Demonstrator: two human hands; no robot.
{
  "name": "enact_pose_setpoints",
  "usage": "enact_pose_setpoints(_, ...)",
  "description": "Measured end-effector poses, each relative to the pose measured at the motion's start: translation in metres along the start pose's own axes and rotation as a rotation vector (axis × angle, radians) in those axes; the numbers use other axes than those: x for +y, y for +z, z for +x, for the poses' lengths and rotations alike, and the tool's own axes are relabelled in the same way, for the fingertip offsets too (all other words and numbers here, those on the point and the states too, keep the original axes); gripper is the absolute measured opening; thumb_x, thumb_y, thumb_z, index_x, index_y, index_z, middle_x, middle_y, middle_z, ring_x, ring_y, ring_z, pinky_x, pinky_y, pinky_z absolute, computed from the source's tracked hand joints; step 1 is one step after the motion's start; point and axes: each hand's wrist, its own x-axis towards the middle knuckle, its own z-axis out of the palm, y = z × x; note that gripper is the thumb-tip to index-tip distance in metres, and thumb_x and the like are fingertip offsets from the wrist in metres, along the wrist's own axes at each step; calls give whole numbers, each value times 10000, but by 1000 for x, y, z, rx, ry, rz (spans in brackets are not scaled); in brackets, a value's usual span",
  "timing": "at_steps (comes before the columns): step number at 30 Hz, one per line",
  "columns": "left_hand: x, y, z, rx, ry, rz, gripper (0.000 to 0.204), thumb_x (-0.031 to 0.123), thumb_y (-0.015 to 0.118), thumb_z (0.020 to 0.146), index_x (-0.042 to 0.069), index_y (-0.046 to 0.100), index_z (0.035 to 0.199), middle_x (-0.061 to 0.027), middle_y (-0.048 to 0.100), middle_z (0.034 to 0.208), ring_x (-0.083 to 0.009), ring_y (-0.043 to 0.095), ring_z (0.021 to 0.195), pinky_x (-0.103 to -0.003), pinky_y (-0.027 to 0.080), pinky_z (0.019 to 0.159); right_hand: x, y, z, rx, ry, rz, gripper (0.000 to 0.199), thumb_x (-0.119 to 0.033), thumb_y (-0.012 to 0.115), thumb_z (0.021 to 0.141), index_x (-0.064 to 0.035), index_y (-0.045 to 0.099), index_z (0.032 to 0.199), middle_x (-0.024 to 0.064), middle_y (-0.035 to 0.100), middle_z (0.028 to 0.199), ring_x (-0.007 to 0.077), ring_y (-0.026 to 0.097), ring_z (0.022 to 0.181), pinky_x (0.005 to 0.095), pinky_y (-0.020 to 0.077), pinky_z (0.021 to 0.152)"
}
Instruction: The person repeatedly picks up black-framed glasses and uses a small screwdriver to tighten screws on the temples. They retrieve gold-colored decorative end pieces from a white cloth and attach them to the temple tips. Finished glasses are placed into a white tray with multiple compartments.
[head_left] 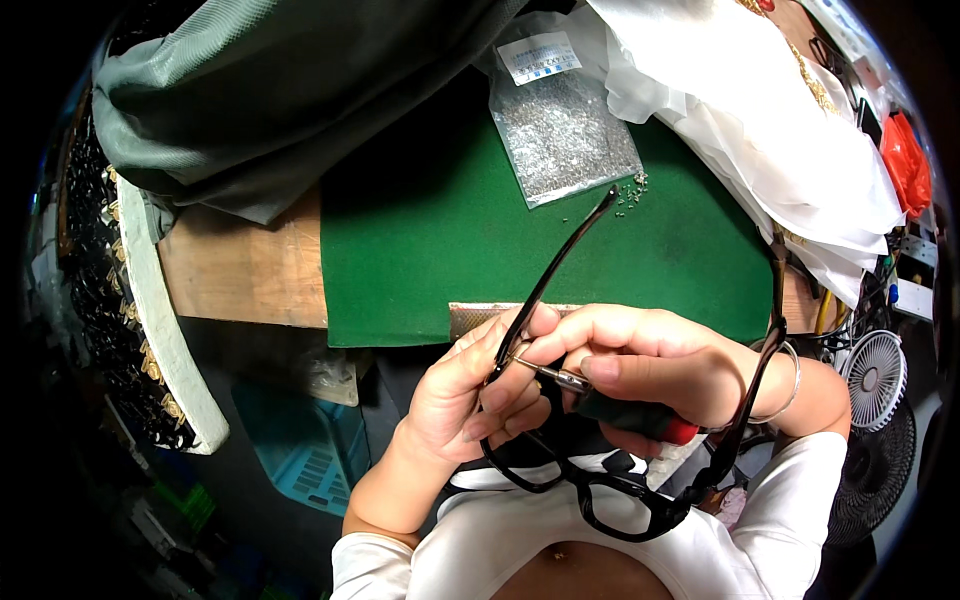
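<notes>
1. One pair of black glasses (574, 476), with two rims and two side pieces, is in front of the person's chest, between the body and the near edge of one green mat (420, 250).
2. One screwdriver (625, 413) with a dark handle and a red end meets the glasses near the left hinge.
3. Two hands show: the left hand (468, 395) pinches the glasses by that hinge; the right hand (655, 365) is closed around the screwdriver.
4. One clear bag (575, 140) of tiny silvery bits lies on the mat; loose metal bits (628, 198) beside it are too small to count.
5. Two fans, one white (874, 378) and one black (852, 478), stand at the right; a blue basket (312, 455) is below the table (240, 265).
6. The fingers hide the left hinge and part of its rim; whether the screwdriver's tip sits in a screw cannot be told. The grey-green cloth (290, 100) is cut off at the top.
7. The glasses' front slants from the left hand down to the right. Both side pieces point away from the body, the left one leaning right, its end over the mat near the loose bits. The screwdriver's long axis runs from its tip at upper left to its handle at lower right.
</notes>
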Motion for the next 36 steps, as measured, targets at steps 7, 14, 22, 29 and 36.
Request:
enact_pose_setpoints(7,1,-1,2,7,20,158,353,289,447,884,49,470,1142,27,415,491,-37,320,329,-187,313,414,3,-1,3,33,60,153,242,-112,377,905,1,379,1120,115,544,993,125,505,470,217,406,383)
enact_pose_setpoints(14,1,1,5,52,27,215,362,308,428,893,56,472,1149,29,407,487,-39,322,345,-193,329,434,1,1,2,47,32,216,217,-132,388,905,16,366,1062,147,575,971,123,514,497,220,402,383)
enact_pose_setpoints(22,-2,0,7,146,-1,173,398,319,435,889,43,436,1176,31,396,487,-43,327,348,-196,343,440,9,-7,3,55,-21,106,287,-192,421,896,35,371,1064,117,594,887,102,515,519,210,389,386)
enact_pose_setpoints(29,9,14,-7,-30,154,118,286,291,384,914,20,474,903,-2,412,479,-80,321,326,-208,289,370,11,-35,0,215,-486,-1103,290,-191,529,828,-4,479,1044,124,523,794,200,544,554,280,438,478)
enact_pose_setpoints(36,-10,27,-5,21,201,255,377,324,401,897,27,351,1122,-11,431,567,-108,422,517,-326,411,714,12,-29,13,717,-483,-1667,421,-156,591,761,-31,443,1135,148,449,825,289,544,603,340,461,528)
